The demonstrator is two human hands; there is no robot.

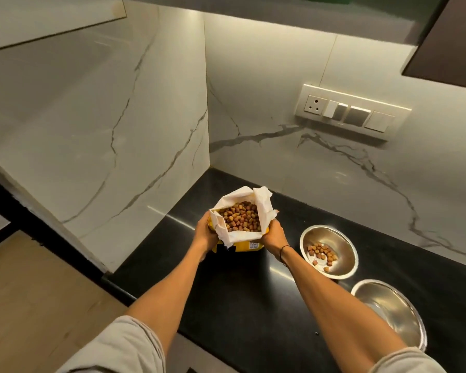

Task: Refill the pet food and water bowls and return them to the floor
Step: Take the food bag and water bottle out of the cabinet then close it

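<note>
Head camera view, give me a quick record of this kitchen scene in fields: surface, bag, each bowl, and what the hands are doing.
surface: black countertop in a marble-walled corner
food bag: yellow kibble bag, top open, kibble visible inside, standing on the counter
left hand: gripping the bag's left side
right hand: gripping the bag's right side
far bowl: steel bowl right of the bag, a few kibble pieces inside
near bowl: steel bowl at the right edge, no kibble; water not discernible

Warm under-cabinet light, glare streaks on the black counter [226, 286], wide-angle edges bowed
</note>
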